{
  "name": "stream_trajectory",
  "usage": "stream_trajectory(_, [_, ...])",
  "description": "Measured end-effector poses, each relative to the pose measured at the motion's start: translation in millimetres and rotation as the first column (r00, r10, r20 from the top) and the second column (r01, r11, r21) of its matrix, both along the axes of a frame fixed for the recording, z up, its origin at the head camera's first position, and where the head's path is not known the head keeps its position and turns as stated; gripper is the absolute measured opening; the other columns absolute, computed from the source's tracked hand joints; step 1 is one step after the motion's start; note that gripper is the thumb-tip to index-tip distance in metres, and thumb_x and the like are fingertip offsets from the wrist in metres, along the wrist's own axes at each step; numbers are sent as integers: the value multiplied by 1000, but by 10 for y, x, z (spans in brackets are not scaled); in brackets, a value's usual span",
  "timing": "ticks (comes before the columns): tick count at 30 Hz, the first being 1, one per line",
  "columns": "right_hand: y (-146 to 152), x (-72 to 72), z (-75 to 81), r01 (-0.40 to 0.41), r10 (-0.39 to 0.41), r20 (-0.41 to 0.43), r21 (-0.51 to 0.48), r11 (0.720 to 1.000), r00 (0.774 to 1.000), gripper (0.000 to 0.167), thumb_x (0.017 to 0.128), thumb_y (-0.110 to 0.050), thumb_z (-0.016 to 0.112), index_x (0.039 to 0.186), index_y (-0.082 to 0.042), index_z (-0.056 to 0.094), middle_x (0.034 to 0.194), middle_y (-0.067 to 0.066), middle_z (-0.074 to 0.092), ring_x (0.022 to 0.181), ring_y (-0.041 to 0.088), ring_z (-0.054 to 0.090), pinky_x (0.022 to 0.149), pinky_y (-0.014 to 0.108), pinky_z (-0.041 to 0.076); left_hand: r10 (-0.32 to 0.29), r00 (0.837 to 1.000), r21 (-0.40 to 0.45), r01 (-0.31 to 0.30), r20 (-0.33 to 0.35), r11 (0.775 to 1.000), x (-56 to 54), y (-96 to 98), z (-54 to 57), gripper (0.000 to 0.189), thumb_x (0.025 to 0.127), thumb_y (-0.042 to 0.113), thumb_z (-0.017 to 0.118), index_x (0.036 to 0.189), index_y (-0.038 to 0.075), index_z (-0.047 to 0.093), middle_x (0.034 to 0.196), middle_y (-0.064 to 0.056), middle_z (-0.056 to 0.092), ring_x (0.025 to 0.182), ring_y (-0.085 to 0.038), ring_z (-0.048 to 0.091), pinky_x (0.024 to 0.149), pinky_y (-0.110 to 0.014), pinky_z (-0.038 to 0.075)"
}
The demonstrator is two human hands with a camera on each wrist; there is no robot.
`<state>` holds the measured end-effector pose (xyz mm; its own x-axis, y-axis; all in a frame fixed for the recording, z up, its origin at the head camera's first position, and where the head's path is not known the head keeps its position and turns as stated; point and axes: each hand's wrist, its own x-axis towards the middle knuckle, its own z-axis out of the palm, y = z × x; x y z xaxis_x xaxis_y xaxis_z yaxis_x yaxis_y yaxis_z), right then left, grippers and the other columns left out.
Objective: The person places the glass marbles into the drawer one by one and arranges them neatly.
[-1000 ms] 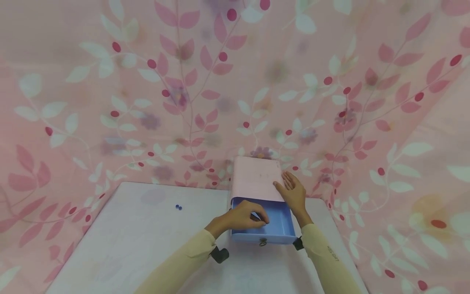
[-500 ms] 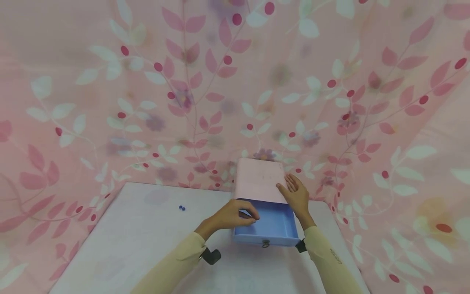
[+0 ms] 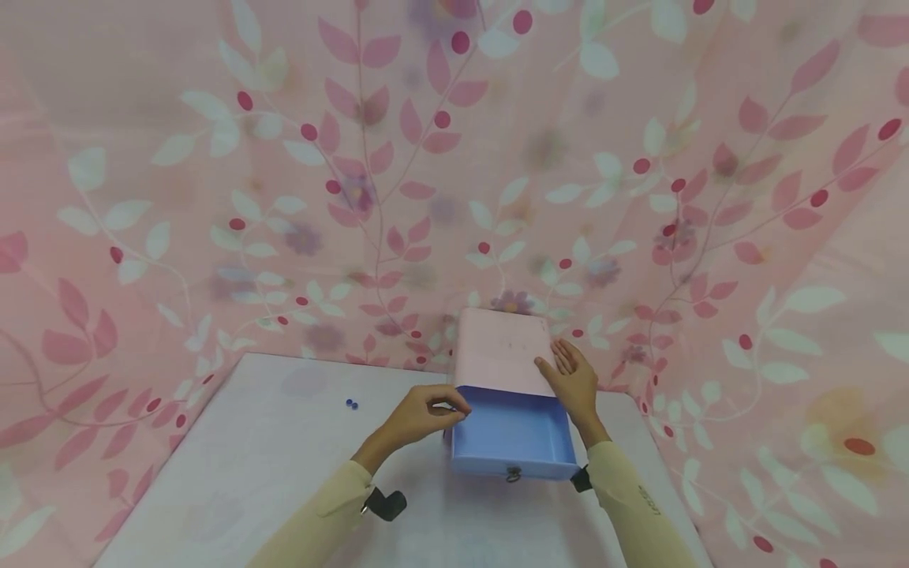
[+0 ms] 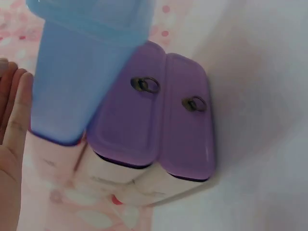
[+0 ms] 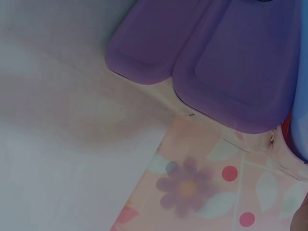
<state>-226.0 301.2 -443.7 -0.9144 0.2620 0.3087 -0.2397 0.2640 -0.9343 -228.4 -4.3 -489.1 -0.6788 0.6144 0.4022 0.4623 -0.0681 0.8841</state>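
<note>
A pink cabinet (image 3: 504,351) stands at the back of the table with its blue top drawer (image 3: 514,438) pulled out. My left hand (image 3: 419,414) hangs at the drawer's left edge, thumb and forefinger brought together in a pinch. Whether something small lies between those fingertips is too small to see. My right hand (image 3: 574,383) rests against the cabinet's right side, fingers extended and thumb along its top edge. To the left, two small round blue pieces (image 3: 351,405) lie on the table. In the left wrist view, fingers (image 4: 17,115) show at the left edge.
Below the blue drawer, two purple drawers with ring pulls, a middle one (image 4: 127,113) and a bottom one (image 4: 187,127), are pushed in. The white tabletop (image 3: 284,457) ends at a pink floral cloth (image 3: 398,197) behind the cabinet.
My left hand has moved left, from over the inside of the blue drawer to its left edge, still pinching. My right hand has stayed at the cabinet's side.
</note>
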Motion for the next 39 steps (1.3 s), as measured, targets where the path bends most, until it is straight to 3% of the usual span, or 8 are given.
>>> stream_trajectory(4, [-7,1,3,-5,4,-14,-17,1000,1000,71,82,-8,79,141,6,43,141,26,47,131,35,45,104,37,38,53,997,77,-57,56,995,-39,-135,-135,14,91,13,69,104,8,70,103,-6,69,97,-22,66,85,-33,55])
stream_trajectory(8, [1,1,-2,-3,2,-24,-23,1000,1000,70,81,-7,79,140,6,44,140,26,47,131,36,45,104,37,38,102,991,101,-111,88,989,-90,-283,-239,17,92,15,69,105,4,70,103,-8,69,96,-24,68,87,-34,54])
stream_trajectory(16, [21,-23,-9,10,-10,-8,0,1000,1000,70,81,-9,80,140,5,45,140,24,49,130,33,47,102,31,39,246,961,-10,-247,126,969,-208,-621,-470,18,91,21,70,105,9,71,104,-11,70,97,-21,67,89,-27,52])
stream_trajectory(21, [76,-71,-89,23,-23,1,28,999,1000,72,82,-12,80,142,6,43,141,23,48,131,32,47,101,28,40,363,916,-124,-345,172,930,-269,-790,-545,15,89,16,72,104,12,72,103,-6,71,98,-19,66,87,-26,53])
stream_trajectory(24, [80,-71,-86,15,-15,-1,27,1000,1000,74,82,-13,79,142,7,42,142,23,48,131,33,46,102,29,40,420,893,-160,-396,160,904,-311,-902,-622,16,88,16,73,103,13,72,103,-5,71,97,-17,66,84,-27,53])
stream_trajectory(29, [42,-15,0,8,-8,-7,-2,1000,1000,72,81,-11,80,141,7,43,141,24,48,130,33,47,103,35,39,483,861,-202,-451,159,869,-355,-1067,-811,19,88,11,73,105,5,70,104,-12,71,96,-21,67,81,-27,54])
stream_trajectory(34, [40,-19,-13,11,-11,-2,-2,1000,1000,72,80,-10,80,141,5,44,142,22,48,130,31,47,103,34,39,579,809,-277,-535,103,798,-362,-1213,-1004,17,86,7,74,103,7,70,99,-7,71,87,-16,67,70,-23,54])
stream_trajectory(39, [34,-20,-4,4,-4,-11,-15,1000,1000,70,81,-8,80,140,5,45,142,23,48,130,32,47,103,36,39,654,754,-340,-600,60,724,-398,-1315,-1068,27,84,14,77,109,6,68,101,-9,68,82,-17,62,64,-25,51])
